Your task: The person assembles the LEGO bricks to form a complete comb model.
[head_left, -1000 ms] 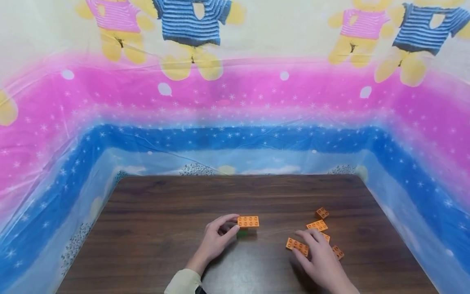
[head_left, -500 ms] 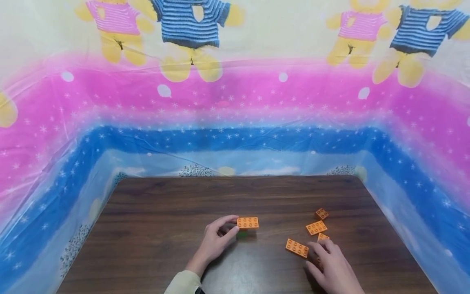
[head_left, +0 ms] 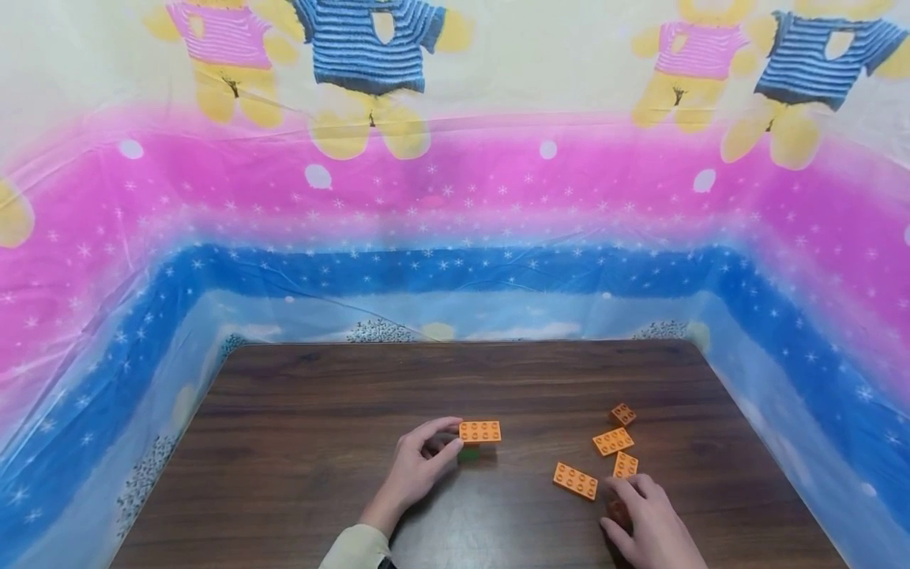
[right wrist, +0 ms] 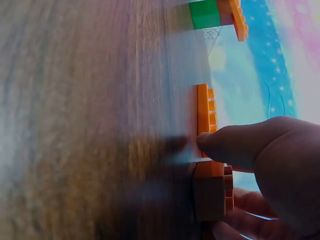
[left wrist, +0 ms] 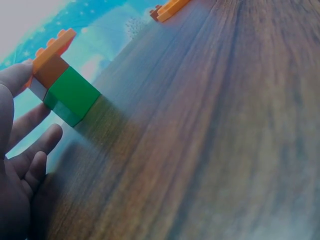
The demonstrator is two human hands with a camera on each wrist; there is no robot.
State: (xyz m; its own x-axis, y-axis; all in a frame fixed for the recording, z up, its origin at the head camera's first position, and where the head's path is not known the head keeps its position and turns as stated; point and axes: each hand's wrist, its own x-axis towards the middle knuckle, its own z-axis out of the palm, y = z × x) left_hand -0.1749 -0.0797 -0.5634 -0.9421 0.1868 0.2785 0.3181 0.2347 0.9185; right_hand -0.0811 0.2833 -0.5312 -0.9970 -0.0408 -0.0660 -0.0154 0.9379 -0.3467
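Observation:
In the head view, my left hand (head_left: 415,474) grips the left end of a small stack with an orange eight-stud brick (head_left: 479,431) on top. The left wrist view shows a smaller orange brick (left wrist: 51,71) beneath it and a green block (left wrist: 74,96) at the bottom, standing on the wood. My right hand (head_left: 654,525) is low over the table at right, thumb and fingers spread around a darker orange brick (head_left: 618,514), partly hidden; firm contact cannot be told. In the right wrist view the thumb lies beside this block (right wrist: 210,197).
Several loose orange bricks lie at the right: a flat one (head_left: 575,481) left of my right hand, others (head_left: 613,441) (head_left: 626,465) beyond it, and a small four-stud one (head_left: 622,414) farthest back. A printed cloth (head_left: 455,269) surrounds the dark wooden table (head_left: 341,395).
My right hand has moved right and nearer the front edge, away from the flat brick, uncovering bricks behind it. My left hand keeps its grip on the stack.

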